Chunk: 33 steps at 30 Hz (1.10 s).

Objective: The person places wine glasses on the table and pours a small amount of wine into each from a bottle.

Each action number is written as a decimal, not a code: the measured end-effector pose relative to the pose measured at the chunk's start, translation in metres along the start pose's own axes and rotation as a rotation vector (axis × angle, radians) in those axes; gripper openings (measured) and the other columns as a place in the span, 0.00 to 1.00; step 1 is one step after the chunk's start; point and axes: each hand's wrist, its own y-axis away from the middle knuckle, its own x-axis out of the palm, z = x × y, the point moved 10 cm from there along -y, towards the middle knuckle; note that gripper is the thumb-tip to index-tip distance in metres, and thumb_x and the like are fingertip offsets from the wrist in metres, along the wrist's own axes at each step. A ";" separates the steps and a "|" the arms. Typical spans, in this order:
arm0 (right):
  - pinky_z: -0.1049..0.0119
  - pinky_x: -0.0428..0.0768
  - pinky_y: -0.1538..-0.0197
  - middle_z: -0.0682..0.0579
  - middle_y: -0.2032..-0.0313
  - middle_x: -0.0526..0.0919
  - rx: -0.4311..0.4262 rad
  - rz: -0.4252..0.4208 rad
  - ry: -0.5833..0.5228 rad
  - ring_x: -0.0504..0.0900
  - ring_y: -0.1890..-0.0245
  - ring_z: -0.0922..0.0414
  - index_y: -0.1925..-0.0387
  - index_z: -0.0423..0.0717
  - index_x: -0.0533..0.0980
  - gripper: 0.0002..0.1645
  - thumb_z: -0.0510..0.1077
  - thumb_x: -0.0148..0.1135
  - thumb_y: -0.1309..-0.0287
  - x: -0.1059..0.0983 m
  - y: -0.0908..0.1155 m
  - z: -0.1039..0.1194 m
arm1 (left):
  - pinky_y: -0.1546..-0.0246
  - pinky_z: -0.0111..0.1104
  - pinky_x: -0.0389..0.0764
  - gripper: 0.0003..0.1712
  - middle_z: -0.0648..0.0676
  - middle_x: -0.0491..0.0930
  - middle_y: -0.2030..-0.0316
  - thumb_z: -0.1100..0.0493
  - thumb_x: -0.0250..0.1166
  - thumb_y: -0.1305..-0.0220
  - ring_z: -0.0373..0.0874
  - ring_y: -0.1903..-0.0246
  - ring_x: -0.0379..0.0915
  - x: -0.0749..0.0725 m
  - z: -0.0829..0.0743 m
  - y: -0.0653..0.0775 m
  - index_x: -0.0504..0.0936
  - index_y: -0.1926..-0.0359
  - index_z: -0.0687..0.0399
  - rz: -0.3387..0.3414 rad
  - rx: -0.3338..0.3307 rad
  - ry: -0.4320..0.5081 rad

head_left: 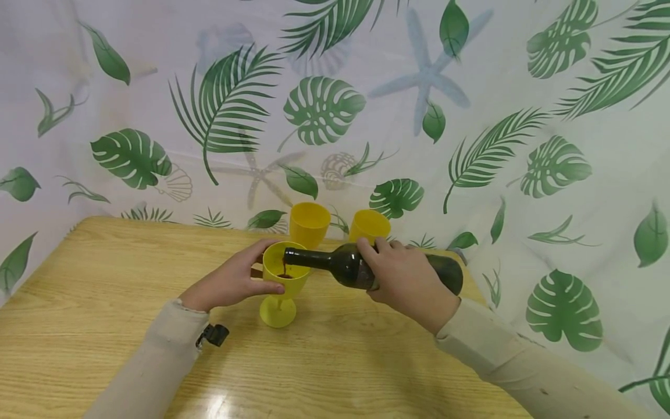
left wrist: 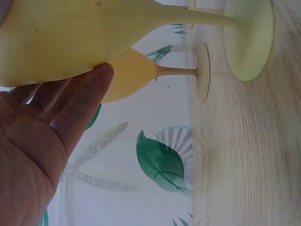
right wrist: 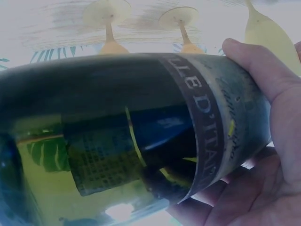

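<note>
A yellow plastic goblet (head_left: 291,287) stands on the table, its foot resting on the wood. My left hand (head_left: 235,278) holds its bowl from the left, thumb in front and fingers around the back. In my right hand (head_left: 410,281) is a dark green wine bottle (head_left: 346,265), gripped around its labelled body and tipped nearly level. The bottle's mouth is over the goblet's rim, and a thin stream of dark red liquid runs into the bowl, where some has pooled. In the right wrist view, the label (right wrist: 230,108) lies partly under my fingers.
Two more yellow goblets stand behind, one at the table's back edge (head_left: 310,224) and one farther right (head_left: 370,224), partly hidden by my right hand. A leaf-patterned sheet (head_left: 324,110) hangs behind the wooden table (head_left: 104,279). A black clip (head_left: 216,334) sits at my left cuff.
</note>
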 end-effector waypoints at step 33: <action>0.54 0.83 0.73 0.46 0.64 0.77 -0.014 -0.022 0.010 0.82 0.71 0.47 0.45 0.45 0.69 0.47 0.56 0.87 0.61 0.003 0.010 -0.005 | 0.37 0.52 0.76 0.48 0.48 0.72 0.36 0.45 0.77 0.40 0.51 0.40 0.73 0.006 -0.001 0.004 0.62 0.24 0.37 -0.020 0.008 -0.014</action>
